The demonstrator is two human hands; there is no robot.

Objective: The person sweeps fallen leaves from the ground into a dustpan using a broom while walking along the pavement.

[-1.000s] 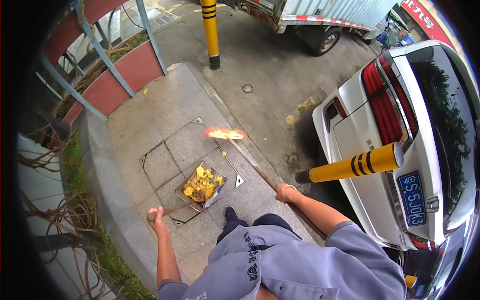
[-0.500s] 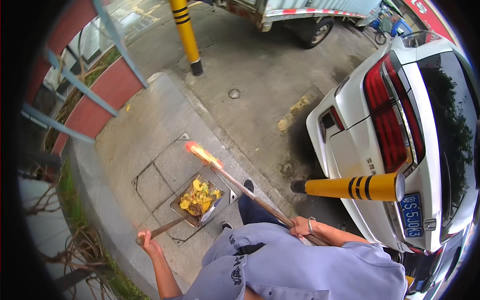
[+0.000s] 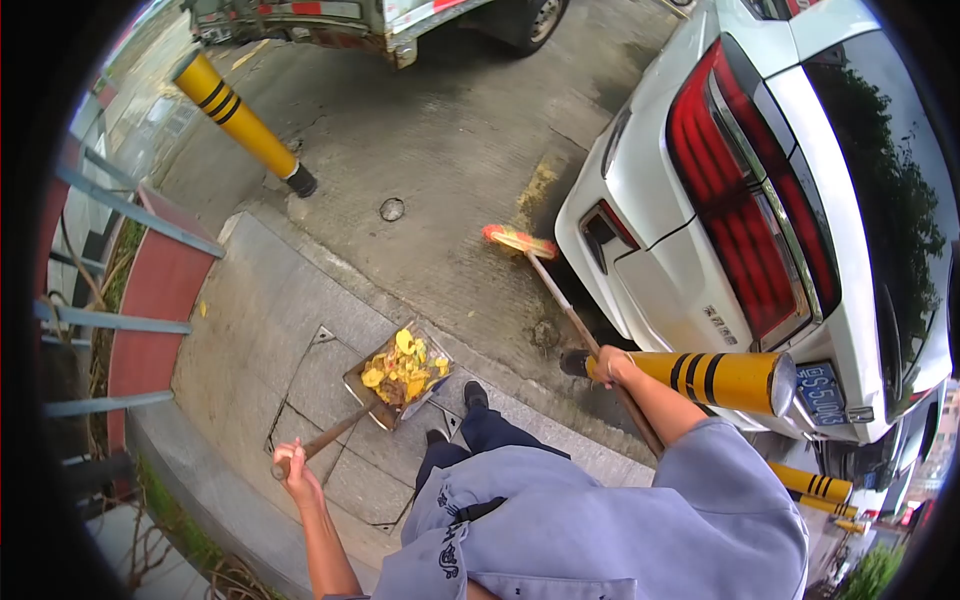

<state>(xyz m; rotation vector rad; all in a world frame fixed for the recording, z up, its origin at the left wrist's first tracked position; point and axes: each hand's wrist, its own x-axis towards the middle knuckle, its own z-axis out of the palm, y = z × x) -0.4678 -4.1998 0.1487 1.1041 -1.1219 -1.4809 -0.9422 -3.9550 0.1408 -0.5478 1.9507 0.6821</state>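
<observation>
My left hand (image 3: pixel 297 468) is closed around the wooden handle of a dustpan (image 3: pixel 352 380). Yellow leaves (image 3: pixel 405 365) and other litter fill its pan, which is held over the paved sidewalk. With fingers wrapped round its long stick, my right hand (image 3: pixel 608 367) grips a broom (image 3: pixel 568 312). The broom's orange and yellow head (image 3: pixel 520 241) is out over the road, close to the rear corner of a white car (image 3: pixel 640 220).
Yellow bollards with black bands stand at the left (image 3: pixel 245 125) and beside my right arm (image 3: pixel 720 380). A truck (image 3: pixel 400 25) is parked at the top. A red planter wall (image 3: pixel 155 290) with grey rails borders the sidewalk. A low curb (image 3: pixel 370 285) runs along the road.
The broom has swung right and outward, its head going from above the sidewalk to the road near the car. My view has shifted right. The dustpan stays in my left hand.
</observation>
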